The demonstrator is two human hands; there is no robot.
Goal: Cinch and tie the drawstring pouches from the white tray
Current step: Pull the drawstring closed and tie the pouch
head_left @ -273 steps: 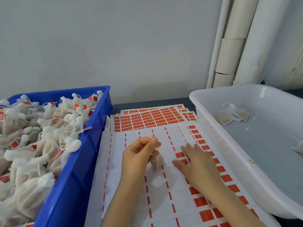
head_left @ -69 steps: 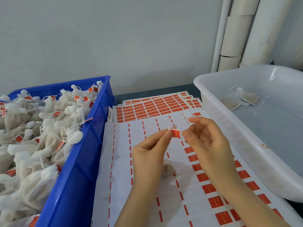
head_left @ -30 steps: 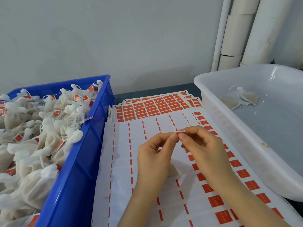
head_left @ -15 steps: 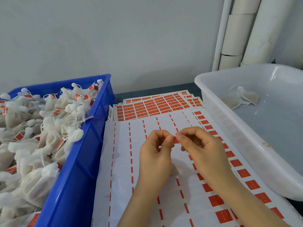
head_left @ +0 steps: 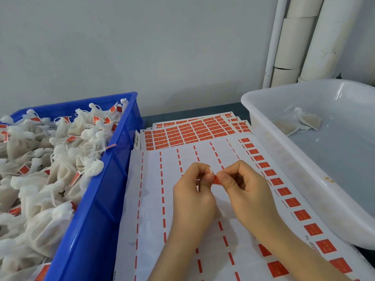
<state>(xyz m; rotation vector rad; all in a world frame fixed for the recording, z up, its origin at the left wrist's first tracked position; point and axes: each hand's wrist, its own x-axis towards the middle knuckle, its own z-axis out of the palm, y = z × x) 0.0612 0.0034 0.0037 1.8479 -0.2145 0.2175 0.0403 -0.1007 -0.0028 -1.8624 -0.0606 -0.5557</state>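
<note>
At centre frame, the left hand (head_left: 194, 191) and right hand (head_left: 243, 185) both pinch a small red sticker (head_left: 216, 180) by a thin white string (head_left: 211, 170). Its pouch is hidden behind the hands. The tacky tab could fold askew, miss the string or cling to a fingertip if either pinch slips. Flat, gauzy pouches (head_left: 304, 120) lie in the smooth white tray (head_left: 314, 169) at right. Puffy tied pouches (head_left: 60, 159) heap the blue crate (head_left: 97, 220) at left, beside glossy label sheets (head_left: 154, 199).

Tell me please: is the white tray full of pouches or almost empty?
Almost empty, as far as visible: the white tray holds only a couple of flat pouches near its far end.
</note>
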